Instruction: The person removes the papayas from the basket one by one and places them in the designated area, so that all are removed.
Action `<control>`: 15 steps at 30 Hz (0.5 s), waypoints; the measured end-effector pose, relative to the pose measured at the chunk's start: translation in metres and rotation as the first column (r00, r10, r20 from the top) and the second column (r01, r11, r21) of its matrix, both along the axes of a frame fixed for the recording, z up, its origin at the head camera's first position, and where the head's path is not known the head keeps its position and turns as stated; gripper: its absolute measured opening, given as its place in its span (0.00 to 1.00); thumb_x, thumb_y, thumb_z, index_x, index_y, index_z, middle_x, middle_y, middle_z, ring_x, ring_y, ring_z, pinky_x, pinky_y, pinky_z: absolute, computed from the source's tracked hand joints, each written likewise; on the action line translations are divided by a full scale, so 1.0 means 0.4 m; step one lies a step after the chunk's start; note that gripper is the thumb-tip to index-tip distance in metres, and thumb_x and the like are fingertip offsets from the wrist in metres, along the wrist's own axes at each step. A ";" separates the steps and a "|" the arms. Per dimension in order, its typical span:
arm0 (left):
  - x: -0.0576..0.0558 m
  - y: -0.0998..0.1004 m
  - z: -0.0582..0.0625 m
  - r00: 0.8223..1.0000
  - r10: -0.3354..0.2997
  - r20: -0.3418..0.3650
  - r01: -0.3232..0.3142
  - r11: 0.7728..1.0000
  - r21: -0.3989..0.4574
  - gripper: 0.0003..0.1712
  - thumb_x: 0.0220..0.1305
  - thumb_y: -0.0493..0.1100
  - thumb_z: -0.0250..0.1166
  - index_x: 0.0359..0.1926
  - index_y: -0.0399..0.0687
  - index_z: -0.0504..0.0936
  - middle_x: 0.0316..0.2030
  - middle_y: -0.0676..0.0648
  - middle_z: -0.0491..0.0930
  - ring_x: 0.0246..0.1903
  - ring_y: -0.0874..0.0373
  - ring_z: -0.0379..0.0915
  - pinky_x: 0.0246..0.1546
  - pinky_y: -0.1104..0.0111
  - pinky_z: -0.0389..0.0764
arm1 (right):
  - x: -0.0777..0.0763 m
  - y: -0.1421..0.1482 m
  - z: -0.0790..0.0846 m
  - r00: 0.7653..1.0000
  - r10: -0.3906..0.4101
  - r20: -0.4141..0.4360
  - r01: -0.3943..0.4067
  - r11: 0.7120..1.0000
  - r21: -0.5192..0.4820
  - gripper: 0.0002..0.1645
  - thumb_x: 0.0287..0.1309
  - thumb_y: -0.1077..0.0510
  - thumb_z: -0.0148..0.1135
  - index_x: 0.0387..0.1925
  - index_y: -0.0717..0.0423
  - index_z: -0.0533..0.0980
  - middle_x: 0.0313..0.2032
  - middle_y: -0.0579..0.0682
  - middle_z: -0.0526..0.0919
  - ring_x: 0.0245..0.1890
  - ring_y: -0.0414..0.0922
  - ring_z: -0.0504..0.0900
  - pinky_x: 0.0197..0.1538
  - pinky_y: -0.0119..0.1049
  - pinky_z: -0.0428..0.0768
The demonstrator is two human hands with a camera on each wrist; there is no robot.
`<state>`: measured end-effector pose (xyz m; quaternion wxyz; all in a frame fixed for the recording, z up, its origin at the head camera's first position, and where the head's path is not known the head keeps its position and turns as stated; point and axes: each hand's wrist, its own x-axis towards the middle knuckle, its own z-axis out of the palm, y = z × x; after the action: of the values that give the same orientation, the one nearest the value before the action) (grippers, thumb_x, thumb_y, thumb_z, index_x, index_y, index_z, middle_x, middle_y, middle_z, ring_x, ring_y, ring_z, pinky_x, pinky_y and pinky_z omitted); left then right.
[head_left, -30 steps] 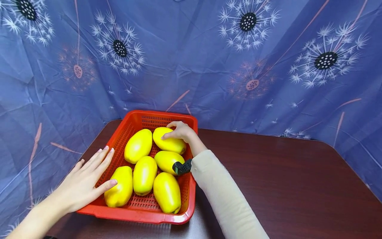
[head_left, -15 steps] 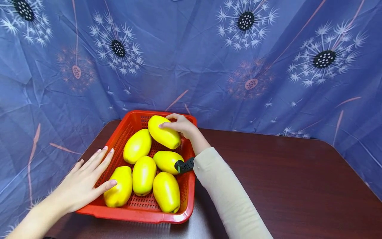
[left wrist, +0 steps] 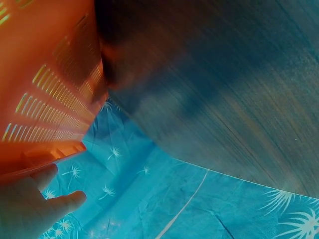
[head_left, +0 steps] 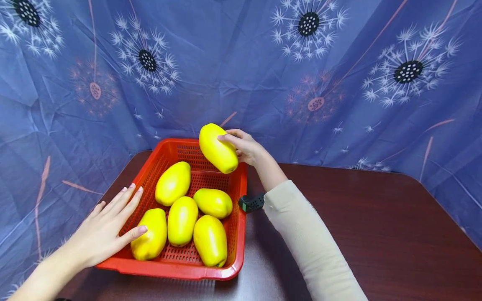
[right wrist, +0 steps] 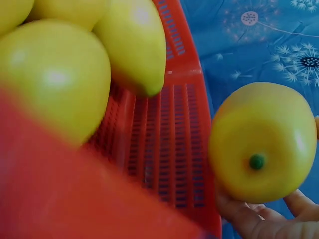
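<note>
Yellow fruit (head_left: 218,148): I see it lifted at the far right corner of the basket (head_left: 180,271), higher than the rim. If it is over the inside or slightly past the wall, I cannot tell.
Long axis of fruit: It leans. In the head view one end is up and to the left, and the other points down toward the basket's right rim. In the right wrist view, the end with the green dot (right wrist: 257,162) faces my camera.
Way from the hands: I judge that this relation counts most: the fruit lies directly to the left of the right hand (head_left: 244,146), which reaches it from the basket's right side. This hand is the nearer one.
Right hand: It grasps the fruit, thumb on the side toward me, fingers around the other side.
Left hand (head_left: 109,230): It holds nothing. Its straight, spread fingers lie at the basket's left rim, so the lifted fruit is well apart from it, across the basket. If its thumb touches the near left fruit (head_left: 150,240), I cannot tell.
Fruits inside: Five rest in the basket, this near left one included.
Table (head_left: 339,209): It carries the basket and continues beyond its right side.
</note>
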<state>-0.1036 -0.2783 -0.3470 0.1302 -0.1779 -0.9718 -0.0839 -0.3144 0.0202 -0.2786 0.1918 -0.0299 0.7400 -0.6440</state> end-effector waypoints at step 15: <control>-0.001 0.000 0.005 0.999 0.021 0.039 -0.020 1.000 -0.010 0.49 0.60 0.62 0.58 0.70 0.36 0.53 0.71 0.40 0.47 0.71 0.50 0.35 0.56 0.36 0.50 | 0.023 0.157 0.021 0.992 -0.112 0.054 0.115 0.993 -0.039 0.35 0.56 0.48 0.61 0.63 0.47 0.60 0.58 0.54 0.64 0.45 0.51 0.71 0.43 0.44 0.77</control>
<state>-0.1041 -0.2782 -0.3452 0.1112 -0.1669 -0.9763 -0.0814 -0.3050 0.0832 -0.2704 0.1732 0.0248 0.7215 -0.6699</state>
